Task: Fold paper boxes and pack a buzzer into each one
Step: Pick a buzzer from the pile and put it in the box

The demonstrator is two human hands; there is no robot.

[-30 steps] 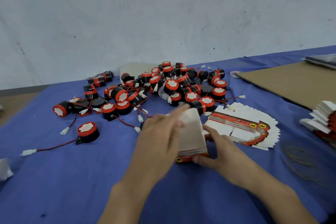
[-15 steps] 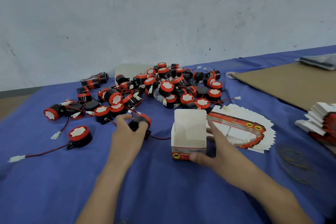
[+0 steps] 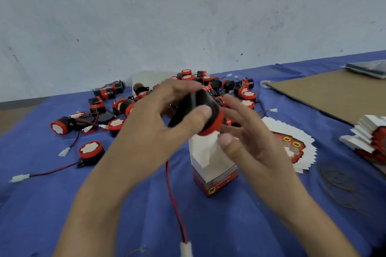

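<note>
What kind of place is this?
Probably a small packing bench in a workshop: a heap of loose buzzers lies on the blue-covered table, fanned flat box blanks wait beside it, and one folded box stands upright.

A white paper box with a red printed base (image 3: pixel 213 165) stands upright, top open, at the near centre. A black cylindrical buzzer with a red rim (image 3: pixel 196 110) tilts just above its opening, and its red wire (image 3: pixel 173 194) trails down to a white connector (image 3: pixel 186 248) nearest.
</note>
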